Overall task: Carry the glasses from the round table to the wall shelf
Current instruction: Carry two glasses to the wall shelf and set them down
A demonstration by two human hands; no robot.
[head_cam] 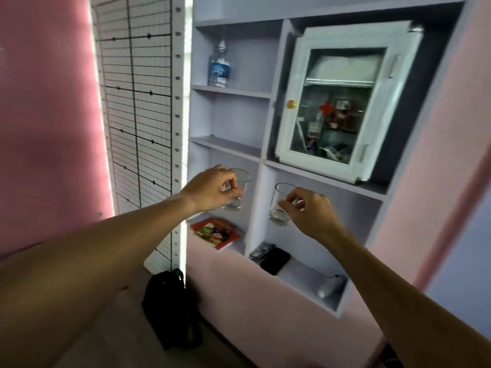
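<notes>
Two glasses were up at the wall shelf [316, 179], one pinched in each of my hands. My left hand [210, 191] gripped the left glass [237, 188] before the lower left bay; my right hand [309, 211] gripped the right glass [279, 205] before the lower right bay. Both stood roughly upright, mouths up, slightly tilted, neither set down yet.

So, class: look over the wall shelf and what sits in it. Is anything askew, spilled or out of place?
One thing: the white glass-door cabinet sits tilted in its compartment of the wall shelf, not square with the edges. The glass in the left hand and the one in the right hand show no spill.
</notes>
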